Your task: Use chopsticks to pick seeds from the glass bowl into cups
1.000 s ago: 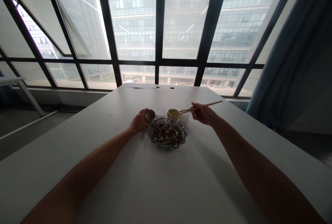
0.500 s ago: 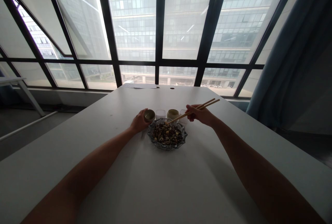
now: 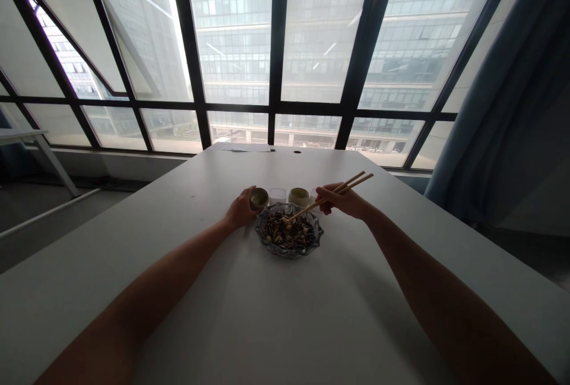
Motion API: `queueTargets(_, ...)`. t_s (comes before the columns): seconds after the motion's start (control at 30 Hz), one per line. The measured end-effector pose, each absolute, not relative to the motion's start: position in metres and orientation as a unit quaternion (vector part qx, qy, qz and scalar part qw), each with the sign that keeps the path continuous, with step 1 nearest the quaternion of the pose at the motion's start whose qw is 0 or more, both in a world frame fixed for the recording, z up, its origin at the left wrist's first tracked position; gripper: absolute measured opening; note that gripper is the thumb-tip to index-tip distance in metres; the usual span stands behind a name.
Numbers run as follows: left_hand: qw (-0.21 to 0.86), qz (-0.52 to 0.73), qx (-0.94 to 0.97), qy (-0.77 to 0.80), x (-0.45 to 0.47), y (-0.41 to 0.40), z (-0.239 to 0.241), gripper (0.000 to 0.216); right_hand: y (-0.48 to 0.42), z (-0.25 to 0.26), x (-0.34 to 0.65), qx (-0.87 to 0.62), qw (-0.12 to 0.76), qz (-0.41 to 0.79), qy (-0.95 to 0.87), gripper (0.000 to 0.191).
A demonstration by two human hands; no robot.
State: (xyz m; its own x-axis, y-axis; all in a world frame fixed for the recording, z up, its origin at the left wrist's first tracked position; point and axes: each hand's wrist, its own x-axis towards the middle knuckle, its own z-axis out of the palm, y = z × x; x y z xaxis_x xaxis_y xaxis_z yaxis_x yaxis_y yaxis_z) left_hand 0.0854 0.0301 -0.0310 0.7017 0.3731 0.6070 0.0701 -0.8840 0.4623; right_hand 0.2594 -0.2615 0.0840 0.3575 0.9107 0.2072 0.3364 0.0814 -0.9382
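Observation:
A scalloped glass dish (image 3: 312, 242) of mixed seeds and nuts sits mid-table. My right hand (image 3: 342, 201) is closed round a pair of wooden chopsticks (image 3: 329, 196), whose tips dip into the dish's far side. My left hand (image 3: 240, 211) curls around a small dark cup (image 3: 259, 197) just left of the dish. Behind the dish stand a small clear glass (image 3: 277, 196) and a second small cup (image 3: 298, 196). Another clear cup is mostly hidden behind my right hand.
The white table (image 3: 249, 308) runs to a far edge with a sheet of paper (image 3: 243, 147) and a cable hole (image 3: 297, 151). Large dark-framed windows stand beyond. A blue curtain (image 3: 503, 106) hangs at right; another table's leg (image 3: 48, 162) shows at left.
My right hand swung the chopsticks from over the second small cup down and toward me, so their tips now rest in the seed dish. The left hand stayed on its cup.

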Motion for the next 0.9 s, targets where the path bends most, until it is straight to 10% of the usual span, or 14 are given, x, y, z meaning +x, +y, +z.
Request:
queueTargets(0.33,0.222,0.369,0.892,0.134,0.085,0.026,-0.027,0.077,-0.226,0.076,0.226,-0.608,0.651,0.12,-0.439,0.058)
queueTargets(0.9,0.248,0.36,0.885,0.162,0.082,0.02,-0.023,0.074,-0.197,0.081,0.216,-0.638,0.6,0.075,-0.477,0.06)
